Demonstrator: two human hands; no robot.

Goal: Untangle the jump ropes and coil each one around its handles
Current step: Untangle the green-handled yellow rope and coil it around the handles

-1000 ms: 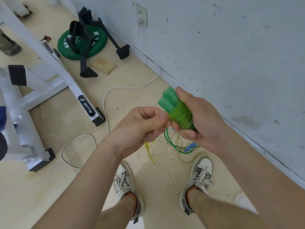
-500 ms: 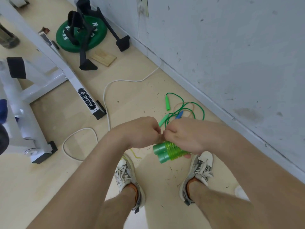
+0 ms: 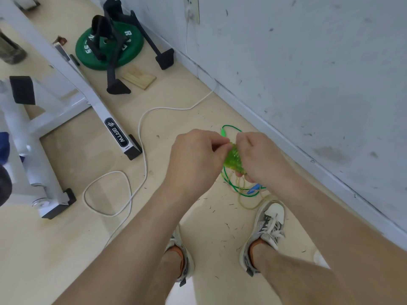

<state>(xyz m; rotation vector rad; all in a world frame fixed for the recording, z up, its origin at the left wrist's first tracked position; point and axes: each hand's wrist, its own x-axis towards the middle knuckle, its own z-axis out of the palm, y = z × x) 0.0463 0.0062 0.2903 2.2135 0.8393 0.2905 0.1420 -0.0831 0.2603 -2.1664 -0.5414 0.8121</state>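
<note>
Curling the right hand point(image 3: 262, 159) round the light, wound green handles point(image 3: 235, 165), the person pinched the thin, springy, probably slippery cord point(image 3: 231, 150) with the left hand point(image 3: 196, 159).

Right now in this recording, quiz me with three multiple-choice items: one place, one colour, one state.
1. Where does the weight plate lie?
A) on the floor by the wall
B) between the shoes
C) on the white frame

2. What colour is the bundle gripped by the left hand and the right hand?
A) blue
B) green
C) red

3. How do the ropes beside the right shoe lie?
A) in loose loops
B) wound round handles
C) hung up

Answers: 1 A, it lies flat close to the wall; 2 B, bright green shows between the hands; 3 A, the loops sprawl unwound.
</note>
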